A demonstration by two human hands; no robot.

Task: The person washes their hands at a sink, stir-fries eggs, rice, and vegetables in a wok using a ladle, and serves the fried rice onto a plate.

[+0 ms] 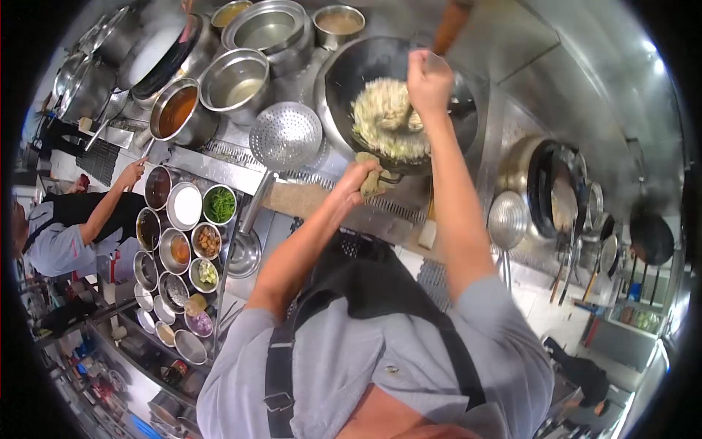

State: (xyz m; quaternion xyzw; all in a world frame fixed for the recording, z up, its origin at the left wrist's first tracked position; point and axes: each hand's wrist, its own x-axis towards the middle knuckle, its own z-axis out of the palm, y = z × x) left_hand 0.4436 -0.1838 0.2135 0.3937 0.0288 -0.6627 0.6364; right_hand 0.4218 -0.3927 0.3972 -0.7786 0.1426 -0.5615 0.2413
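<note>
A dark wok sits on the burner ahead of me. Inside it is a heap of pale, shredded-looking food with green bits. My left hand is closed around a greenish-brown cloth at the wok's near rim, by a loop handle. My right hand is a fist on a cooking tool with a wooden handle end pointing up and away. The tool's head reaches down into the food; blur hides whether it is a ladle or a spatula.
A perforated strainer lies left of the wok, near metal pots and a pot of reddish-brown liquid. Several ingredient bowls stand farther left. Another person works beyond them. A second wok and strainer are right.
</note>
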